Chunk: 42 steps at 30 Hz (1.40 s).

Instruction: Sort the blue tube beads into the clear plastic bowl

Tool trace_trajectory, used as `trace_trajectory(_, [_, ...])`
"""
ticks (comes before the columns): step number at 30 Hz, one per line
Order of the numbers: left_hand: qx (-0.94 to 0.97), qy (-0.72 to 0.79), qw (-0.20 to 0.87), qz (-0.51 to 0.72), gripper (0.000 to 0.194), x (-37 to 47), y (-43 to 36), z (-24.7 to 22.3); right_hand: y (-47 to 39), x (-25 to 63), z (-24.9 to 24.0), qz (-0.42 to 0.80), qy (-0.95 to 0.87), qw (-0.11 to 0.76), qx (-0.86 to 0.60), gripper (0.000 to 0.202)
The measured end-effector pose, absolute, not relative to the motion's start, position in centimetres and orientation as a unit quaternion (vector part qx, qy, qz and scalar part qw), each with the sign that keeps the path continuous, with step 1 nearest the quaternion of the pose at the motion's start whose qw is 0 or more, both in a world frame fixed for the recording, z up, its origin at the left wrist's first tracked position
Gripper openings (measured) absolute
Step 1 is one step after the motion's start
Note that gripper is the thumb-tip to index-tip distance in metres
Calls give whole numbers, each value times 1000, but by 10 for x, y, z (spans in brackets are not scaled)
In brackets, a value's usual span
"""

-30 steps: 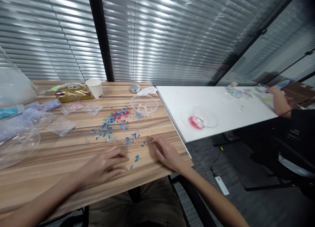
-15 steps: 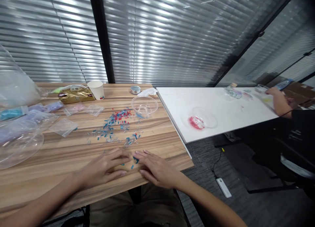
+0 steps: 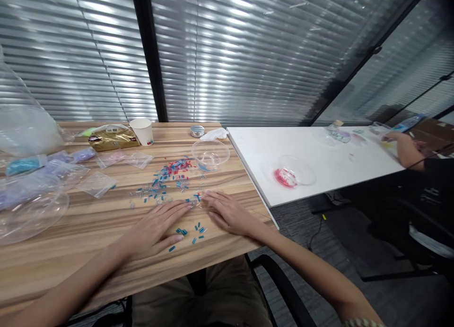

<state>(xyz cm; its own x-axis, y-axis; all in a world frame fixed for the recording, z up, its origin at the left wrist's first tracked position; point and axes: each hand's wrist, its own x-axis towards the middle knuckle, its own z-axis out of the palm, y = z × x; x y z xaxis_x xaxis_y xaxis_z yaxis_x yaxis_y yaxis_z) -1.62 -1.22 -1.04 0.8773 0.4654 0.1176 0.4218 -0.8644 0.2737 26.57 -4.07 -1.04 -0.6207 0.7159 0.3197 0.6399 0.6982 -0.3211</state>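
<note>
My left hand lies on the wooden table with its fingers stretched out, the tips touching the near edge of a scatter of small tube-shaped beads. My right hand rests opposite with fingers spread, its fingertips beside the same small clear, blue and red beads. Between the hands and nearer the table edge lie several loose blue beads. Behind them spreads a larger pile of blue, red and clear beads. A clear round bowl with some blue at its bottom stands right of the pile.
Small plastic bags, clear lids, a gold tissue pack and a paper cup stand at the left. On the white table sits a bowl with red beads; another person's hand is far right.
Both hands have moved forward, away from the table's near edge, up to the beads. The blue beads that lay partly under my hands now show between them and the edge.
</note>
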Motion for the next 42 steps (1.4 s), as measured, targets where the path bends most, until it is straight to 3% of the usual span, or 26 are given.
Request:
trace_trajectory(8, [962, 228, 124, 87, 66, -15, -12, -15, -67, 270, -7, 91, -911, 209, -342, 33])
trace_trajectory(18, [964, 216, 120, 92, 64, -15, -11, -12, -94, 265, 2, 243, -875, 246, -338, 30])
trace_trajectory(30, [966, 203, 100, 126, 50, -17, -11, -5, -55, 259, -12, 73, -927, 219, -296, 31])
trace_trajectory(42, [949, 237, 155, 138, 55, -21, -16, -6, -56, 252, -11, 86, -945, 202, -241, 28])
